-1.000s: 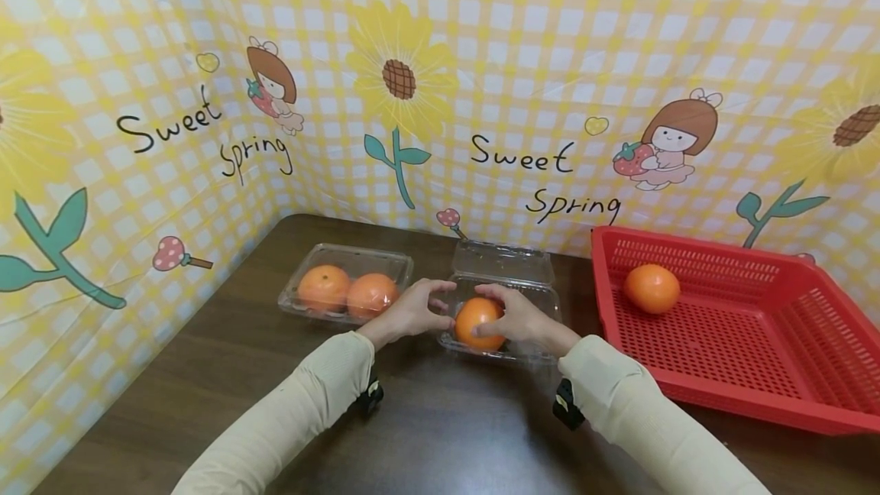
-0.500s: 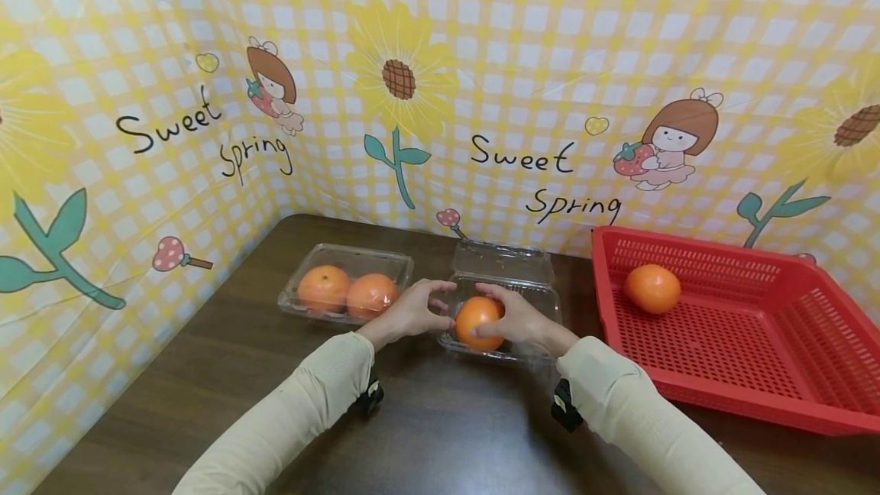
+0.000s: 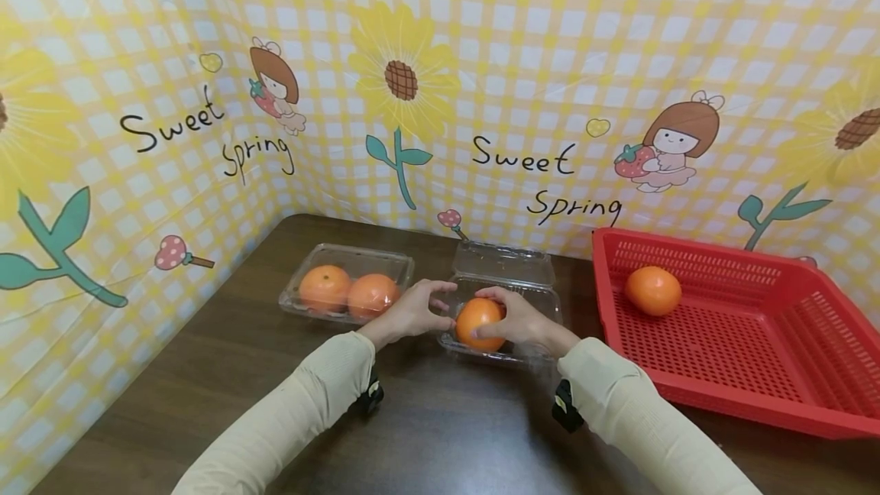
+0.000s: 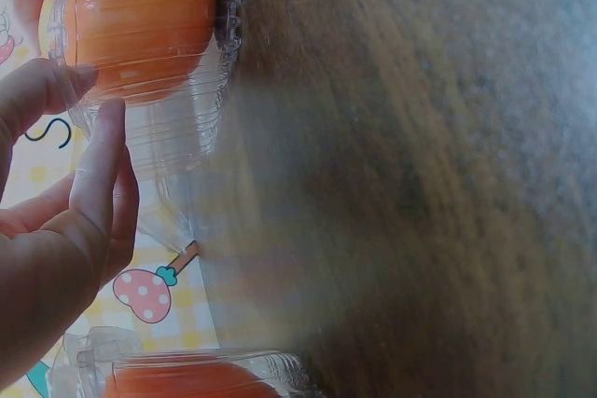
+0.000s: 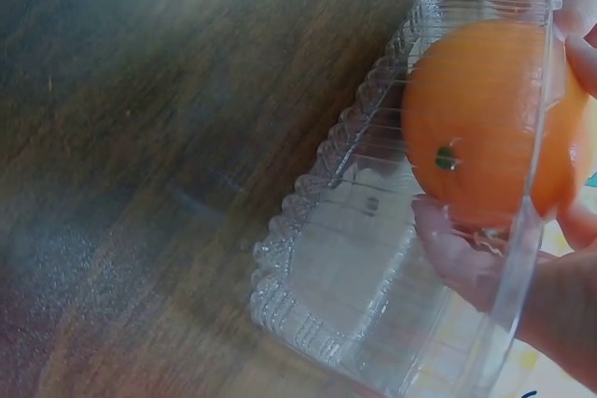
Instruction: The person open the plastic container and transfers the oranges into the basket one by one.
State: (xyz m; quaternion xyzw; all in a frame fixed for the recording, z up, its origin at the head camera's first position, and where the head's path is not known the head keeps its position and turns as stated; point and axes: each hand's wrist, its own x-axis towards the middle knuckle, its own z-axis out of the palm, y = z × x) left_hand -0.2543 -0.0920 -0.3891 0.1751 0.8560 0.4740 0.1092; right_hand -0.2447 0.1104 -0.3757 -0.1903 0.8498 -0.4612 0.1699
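Note:
An orange [image 3: 479, 324] sits in the left part of a clear plastic clamshell box [image 5: 326, 272], whose lid [image 3: 504, 262] is folded back. My right hand [image 3: 524, 321] grips this orange, thumb in front and fingers behind; some fingers show through the box wall in the right wrist view. At the box's left end, my left hand [image 3: 412, 310] is held with thumb and fingers spread apart, fingertips right at the rim. The left wrist view shows a smooth orange [image 4: 145, 25] through the box's ribbed wall, beside the left fingertips.
A closed clear box [image 3: 395, 258] with two oranges [image 3: 325, 288] stands to the left. On the right, a red perforated basket [image 3: 729, 361] holds one orange [image 3: 652, 290]. The brown table [image 3: 467, 426] ends at a checked cloth backdrop [image 3: 495, 82].

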